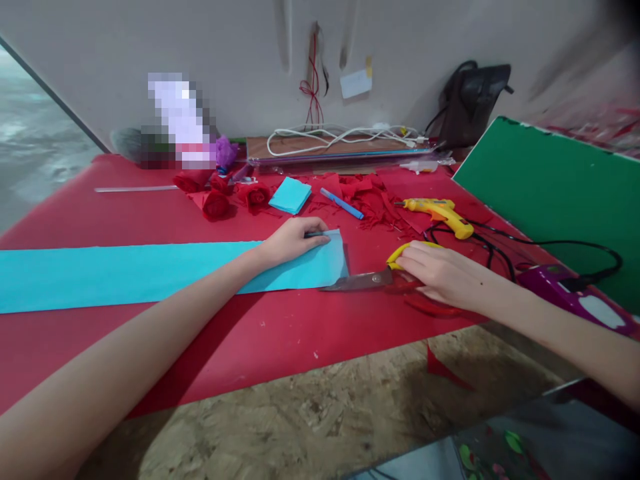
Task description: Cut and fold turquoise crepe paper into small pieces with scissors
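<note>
A long strip of light-blue crepe paper (125,273) lies across the red-covered table (280,340) and runs out of view at the left. My left hand (293,240) is closed over the strip near its right end, fingertips pinching the upper edge; a small dark sliver shows beside them, which I cannot make out. Scissors (375,279) with yellow and red handles are gripped in my right hand (440,270). Their blades point left, tips at the lower right corner of the strip. A small square stack of blue paper (291,195) lies just behind my left hand.
Red paper flowers (215,202), a blue pen (343,203) and red paper scraps (380,203) lie behind the strip. A yellow glue gun (445,213) with a black cord sits beyond my right hand. At right are a green board (555,193) and a purple device (565,293).
</note>
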The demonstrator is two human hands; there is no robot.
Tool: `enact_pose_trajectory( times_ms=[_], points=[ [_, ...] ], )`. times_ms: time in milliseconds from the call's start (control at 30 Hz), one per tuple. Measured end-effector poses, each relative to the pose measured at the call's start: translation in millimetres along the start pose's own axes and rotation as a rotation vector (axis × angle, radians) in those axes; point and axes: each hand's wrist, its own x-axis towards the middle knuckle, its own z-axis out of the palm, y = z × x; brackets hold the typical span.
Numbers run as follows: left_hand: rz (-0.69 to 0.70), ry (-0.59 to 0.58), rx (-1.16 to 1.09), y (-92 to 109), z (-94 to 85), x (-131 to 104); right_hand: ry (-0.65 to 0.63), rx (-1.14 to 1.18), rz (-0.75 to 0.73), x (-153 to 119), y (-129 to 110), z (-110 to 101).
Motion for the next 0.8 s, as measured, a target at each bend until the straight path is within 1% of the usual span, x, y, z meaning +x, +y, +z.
enact_pose_trajectory(
  times_ms=[133,400,633,733,800],
  points=[
    [0.002,0.004,0.005,-2,0.9,1,-0.017,-0.074,-0.002,0,-2,1],
    [0.002,0.005,0.016,-2,1.3,2,-0.086,-0.115,0.028,9,-12,0],
    [-0.008,0.011,0.023,-1,1.2,2,0.003,-0.072,-0.004,13,-7,-1],
    [-0.009,0.012,0.023,-2,1.7,3,0.005,-0.052,0.001,11,-6,-1],
    [-0.009,0.013,0.021,-2,2.1,3,0.004,-0.077,-0.003,10,-7,-1]
  ],
)
